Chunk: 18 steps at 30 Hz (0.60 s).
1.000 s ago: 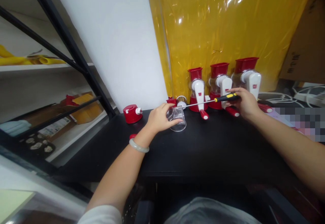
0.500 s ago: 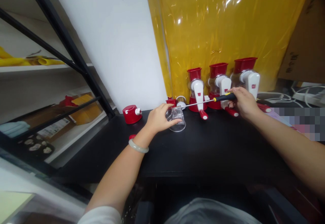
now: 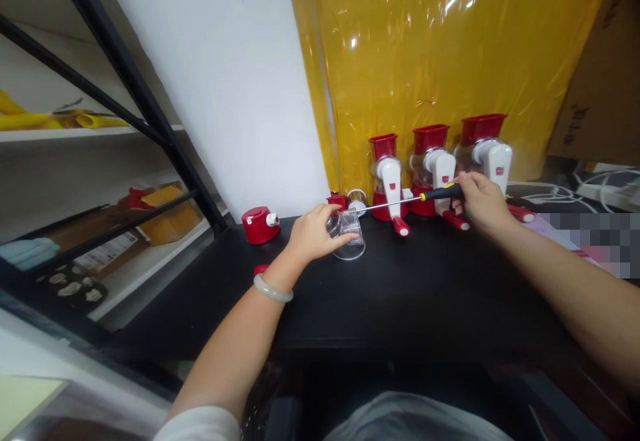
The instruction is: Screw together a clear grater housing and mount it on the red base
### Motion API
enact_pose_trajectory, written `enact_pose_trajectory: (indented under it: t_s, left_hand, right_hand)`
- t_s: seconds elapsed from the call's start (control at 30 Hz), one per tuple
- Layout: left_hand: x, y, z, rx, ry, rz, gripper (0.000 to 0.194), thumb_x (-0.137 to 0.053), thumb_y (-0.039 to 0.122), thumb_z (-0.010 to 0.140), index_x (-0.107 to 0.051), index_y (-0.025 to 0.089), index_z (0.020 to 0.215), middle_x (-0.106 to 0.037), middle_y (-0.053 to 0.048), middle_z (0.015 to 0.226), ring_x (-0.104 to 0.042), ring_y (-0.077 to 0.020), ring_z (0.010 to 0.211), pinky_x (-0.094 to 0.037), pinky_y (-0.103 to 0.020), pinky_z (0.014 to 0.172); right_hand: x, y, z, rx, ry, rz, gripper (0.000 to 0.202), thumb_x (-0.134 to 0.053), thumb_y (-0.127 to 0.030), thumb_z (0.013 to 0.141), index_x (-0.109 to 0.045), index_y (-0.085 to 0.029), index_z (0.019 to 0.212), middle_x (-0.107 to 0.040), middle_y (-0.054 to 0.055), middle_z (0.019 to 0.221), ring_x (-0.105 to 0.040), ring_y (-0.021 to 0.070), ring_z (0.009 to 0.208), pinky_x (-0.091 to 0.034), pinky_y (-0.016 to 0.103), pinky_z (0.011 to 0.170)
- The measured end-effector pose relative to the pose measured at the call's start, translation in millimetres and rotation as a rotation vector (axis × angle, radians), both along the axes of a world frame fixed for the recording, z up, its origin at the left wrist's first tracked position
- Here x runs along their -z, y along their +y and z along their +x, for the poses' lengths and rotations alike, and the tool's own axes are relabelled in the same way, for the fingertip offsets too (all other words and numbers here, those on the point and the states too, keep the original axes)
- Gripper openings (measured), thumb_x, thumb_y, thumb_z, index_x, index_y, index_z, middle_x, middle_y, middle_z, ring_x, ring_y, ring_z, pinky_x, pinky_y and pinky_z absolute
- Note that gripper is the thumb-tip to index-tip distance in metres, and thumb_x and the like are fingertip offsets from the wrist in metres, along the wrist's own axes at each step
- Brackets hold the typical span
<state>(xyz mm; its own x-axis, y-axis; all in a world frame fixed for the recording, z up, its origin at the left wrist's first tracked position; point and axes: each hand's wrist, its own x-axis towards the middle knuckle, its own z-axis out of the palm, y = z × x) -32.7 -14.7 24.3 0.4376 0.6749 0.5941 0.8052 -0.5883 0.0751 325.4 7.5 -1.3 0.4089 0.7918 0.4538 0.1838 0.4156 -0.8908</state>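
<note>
The left hand (image 3: 313, 233) clamped the clear housing (image 3: 351, 223); right of it, the right hand's (image 3: 481, 202) pinch had slipped back along the screwdriver (image 3: 443, 192), probably mid-turn.

1. The white panel (image 3: 220, 94) is lit brightly and evenly.
2. The yellow plastic sheet (image 3: 440, 61) is broken by small glare spots and streaks.
3. The black tabletop (image 3: 400, 294) is left dim, and detail below its front edge is lost in shadow.
4. The clear part (image 3: 353, 226) is softly rendered, its rim picked out by faint reflections.
5. The margins are stretched and softened; part of the right edge is pixelated.
</note>
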Motion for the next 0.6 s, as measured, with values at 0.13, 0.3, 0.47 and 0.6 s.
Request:
enact_pose_trajectory:
  t_s: [0.13, 0.3, 0.47, 0.6]
  left_hand:
    - [-0.2, -1, 1, -0.003, 0.012, 0.022, 0.071, -0.072, 0.071, 0.079, -0.063, 0.022, 0.129, -0.071, -0.012, 0.126, -0.071, -0.0329, 0.108, -0.059, -0.047, 0.09]
    - [-0.7, -3, 3, -0.024, 0.019, 0.046, 0.07, -0.072, 0.073, 0.078, -0.064, 0.022, 0.126, -0.073, -0.012, 0.122, -0.072, -0.034, 0.105, -0.059, -0.046, 0.085]
    - [-1.5, -5, 4, -0.021, 0.017, 0.043, 0.068, -0.073, 0.072, 0.078, -0.063, 0.023, 0.124, -0.073, -0.011, 0.12, -0.072, -0.0332, 0.105, -0.058, -0.046, 0.085]
    - [-1.2, -4, 4, 0.0, -0.004, 0.019, 0.068, -0.073, 0.071, 0.078, -0.063, 0.023, 0.124, -0.072, -0.011, 0.121, -0.071, -0.0324, 0.106, -0.058, -0.046, 0.088]
  right_hand:
    - [-3.4, -3, -2, 0.033, -0.007, -0.04, 0.03, -0.057, -0.041, 0.1, -0.057, -0.021, 0.078, -0.05, -0.004, 0.044, -0.044, 0.0121, 0.031, -0.028, 0.021, 0.03]
    - [-6.0, -7, -5, 0.034, 0.007, -0.078, 0.033, -0.057, -0.04, 0.099, -0.054, -0.022, 0.071, -0.049, -0.004, 0.044, -0.042, 0.0116, 0.031, -0.027, 0.022, 0.03]
    - [-3.8, -5, -5, 0.08, -0.023, -0.11, 0.04, -0.057, -0.039, 0.099, -0.051, -0.022, 0.063, -0.046, -0.003, 0.041, -0.039, 0.0112, 0.032, -0.027, 0.023, 0.03]
    - [1.5, 3, -1, 0.045, 0.063, -0.055, 0.03, -0.059, -0.036, 0.096, -0.055, -0.021, 0.069, -0.049, -0.003, 0.044, -0.043, 0.011, 0.036, -0.034, 0.02, 0.034]
